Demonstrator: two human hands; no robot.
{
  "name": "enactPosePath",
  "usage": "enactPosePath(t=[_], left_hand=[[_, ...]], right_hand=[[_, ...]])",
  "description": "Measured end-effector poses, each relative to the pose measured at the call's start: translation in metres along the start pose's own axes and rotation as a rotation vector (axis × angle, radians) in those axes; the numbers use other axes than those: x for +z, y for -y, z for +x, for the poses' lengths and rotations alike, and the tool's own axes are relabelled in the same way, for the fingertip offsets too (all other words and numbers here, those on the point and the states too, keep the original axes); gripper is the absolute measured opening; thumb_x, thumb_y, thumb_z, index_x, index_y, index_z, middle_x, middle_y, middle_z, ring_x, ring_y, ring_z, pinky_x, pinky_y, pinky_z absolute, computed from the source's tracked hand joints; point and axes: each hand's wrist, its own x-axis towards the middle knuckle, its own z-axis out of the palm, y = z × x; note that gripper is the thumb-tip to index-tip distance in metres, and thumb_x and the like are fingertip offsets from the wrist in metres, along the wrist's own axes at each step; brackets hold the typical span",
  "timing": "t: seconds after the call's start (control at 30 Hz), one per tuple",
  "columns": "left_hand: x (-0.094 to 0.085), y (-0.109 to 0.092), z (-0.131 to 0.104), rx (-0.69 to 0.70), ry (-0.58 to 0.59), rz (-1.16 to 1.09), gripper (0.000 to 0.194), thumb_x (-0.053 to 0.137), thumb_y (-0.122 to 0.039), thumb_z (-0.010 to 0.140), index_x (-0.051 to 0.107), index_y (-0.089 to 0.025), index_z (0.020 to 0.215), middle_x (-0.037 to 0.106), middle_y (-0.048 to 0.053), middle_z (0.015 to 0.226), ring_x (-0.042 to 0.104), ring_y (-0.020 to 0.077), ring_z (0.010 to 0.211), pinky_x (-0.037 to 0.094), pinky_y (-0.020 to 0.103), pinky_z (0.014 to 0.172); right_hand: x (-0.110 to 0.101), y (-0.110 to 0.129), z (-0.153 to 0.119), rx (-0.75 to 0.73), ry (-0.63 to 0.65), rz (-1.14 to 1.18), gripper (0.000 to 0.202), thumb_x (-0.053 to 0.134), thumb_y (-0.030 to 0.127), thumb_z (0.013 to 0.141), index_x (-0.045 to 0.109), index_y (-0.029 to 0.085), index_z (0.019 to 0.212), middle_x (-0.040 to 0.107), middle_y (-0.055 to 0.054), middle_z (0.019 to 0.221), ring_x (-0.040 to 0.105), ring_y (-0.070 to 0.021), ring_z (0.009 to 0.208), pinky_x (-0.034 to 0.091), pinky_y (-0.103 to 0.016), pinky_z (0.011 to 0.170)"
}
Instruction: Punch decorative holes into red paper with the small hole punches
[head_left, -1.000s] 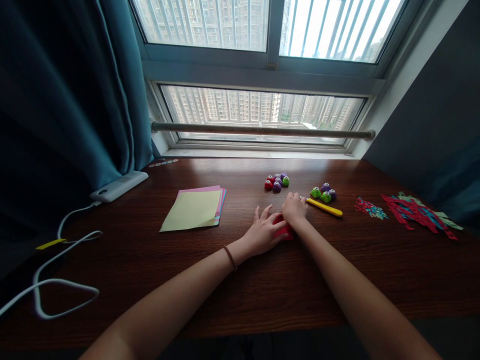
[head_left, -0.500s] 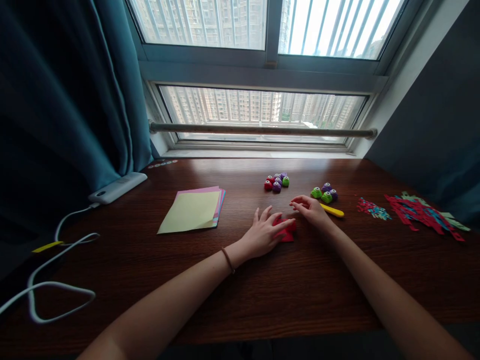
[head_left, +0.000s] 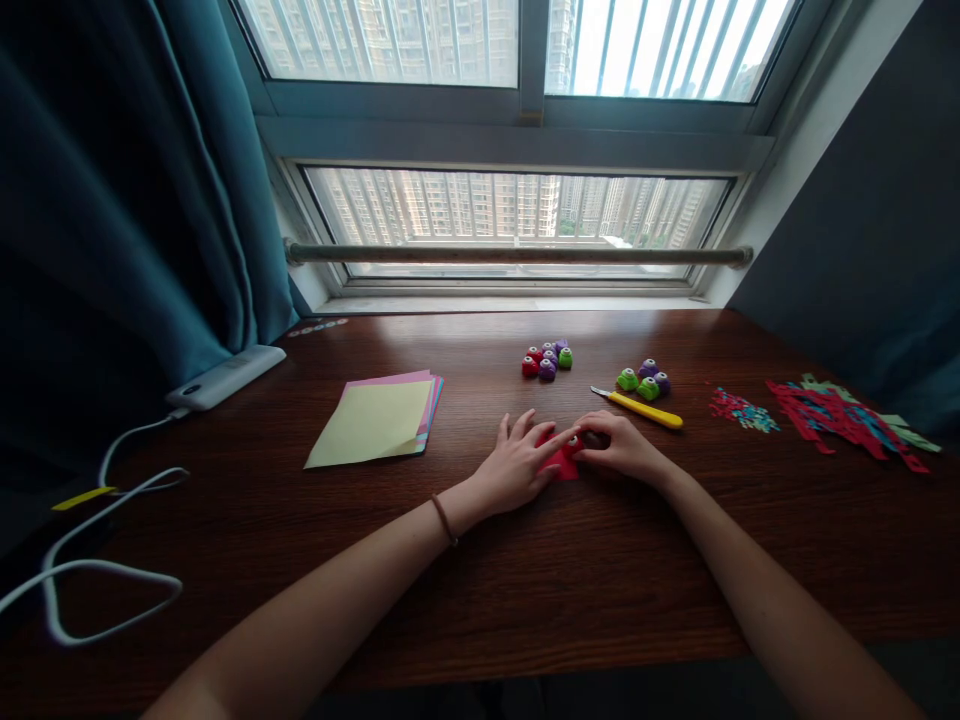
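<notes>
My left hand (head_left: 517, 465) lies with spread fingers over a small piece of red paper (head_left: 564, 468), its fingertips covering part of it. At the paper's right side my right hand (head_left: 624, 445) closes its thumb and fingers round a small red craft punch (head_left: 574, 444) with a pale round top. The punch touches the paper; whether paper sits in its slot is hidden. Just beyond the right hand lies a yellow-handled craft knife (head_left: 646, 409), blade pointing left.
Several small punches stand in two groups, red, purple and green (head_left: 547, 362) and green and purple (head_left: 645, 380). Stacked coloured paper (head_left: 375, 425) lies left. Paper bits (head_left: 742, 410) and red strips (head_left: 844, 420) lie right. A white power strip (head_left: 229, 378) with cable is far left.
My right hand has moved from near the knife's blade end down to the red punch and closed on it. The knife now shows whole on the table. My left hand stays on the paper.
</notes>
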Motion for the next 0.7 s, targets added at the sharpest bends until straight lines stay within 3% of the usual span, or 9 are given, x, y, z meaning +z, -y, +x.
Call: enactPosePath(t=[0.17, 0.23, 0.37, 0.53, 0.6, 0.7], left_hand=[[-0.001, -0.002, 0.0, -0.017, 0.004, -0.015, 0.057, 0.038, -0.038, 0.087, 0.015, -0.028, 0.139, 0.036, 0.008, 0.134, 0.019, 0.0308, 0.128, 0.013, 0.058, 0.1], [0.0, -0.001, 0.001, -0.03, 0.007, -0.022, 0.057, 0.038, -0.039, 0.087, 0.018, -0.024, 0.138, 0.036, 0.009, 0.134, 0.018, 0.0304, 0.128, 0.013, 0.057, 0.101], [0.002, 0.0, 0.0, -0.042, 0.008, -0.025, 0.055, 0.038, -0.041, 0.086, 0.026, -0.019, 0.135, 0.035, 0.01, 0.135, 0.017, 0.0307, 0.129, 0.012, 0.057, 0.102], [0.003, 0.001, 0.0, -0.03, 0.006, -0.025, 0.051, 0.037, -0.041, 0.086, 0.03, -0.018, 0.132, 0.035, 0.009, 0.135, 0.017, 0.0313, 0.128, 0.013, 0.056, 0.102], [0.002, 0.001, -0.001, -0.023, 0.005, -0.021, 0.049, 0.037, -0.041, 0.087, 0.033, -0.019, 0.13, 0.035, 0.008, 0.135, 0.017, 0.0315, 0.128, 0.013, 0.057, 0.102], [0.001, 0.0, -0.001, -0.021, 0.007, -0.017, 0.048, 0.036, -0.041, 0.087, 0.034, -0.02, 0.129, 0.035, 0.007, 0.135, 0.017, 0.0317, 0.128, 0.013, 0.057, 0.101]], right_hand=[[-0.008, -0.001, -0.001, 0.073, -0.003, 0.135, 0.026, 0.061, 0.035, 0.072, 0.066, 0.016, 0.09, 0.061, -0.005, 0.095, 0.055, -0.0171, 0.086, 0.043, -0.029, 0.079], [-0.016, -0.007, -0.002, 0.121, -0.07, 0.201, 0.032, 0.063, 0.038, 0.069, 0.066, 0.015, 0.09, 0.062, -0.006, 0.094, 0.057, -0.0181, 0.083, 0.046, -0.029, 0.075], [-0.037, -0.039, -0.005, 0.313, -0.417, 0.209, 0.04, 0.067, 0.04, 0.064, 0.065, 0.014, 0.094, 0.063, -0.01, 0.096, 0.059, -0.0219, 0.083, 0.047, -0.033, 0.076], [-0.062, -0.087, -0.021, 0.633, -0.937, -0.052, 0.037, 0.068, 0.031, 0.062, 0.065, 0.012, 0.094, 0.065, -0.012, 0.088, 0.06, -0.0227, 0.078, 0.045, -0.033, 0.072], [-0.066, -0.097, -0.028, 0.765, -0.987, -0.164, 0.033, 0.068, 0.029, 0.061, 0.067, 0.012, 0.089, 0.066, -0.013, 0.083, 0.06, -0.0242, 0.075, 0.044, -0.034, 0.071], [-0.065, -0.102, -0.031, 0.854, -0.898, -0.212, 0.03, 0.07, 0.03, 0.059, 0.069, 0.013, 0.084, 0.066, -0.012, 0.079, 0.059, -0.0261, 0.071, 0.043, -0.035, 0.067]])
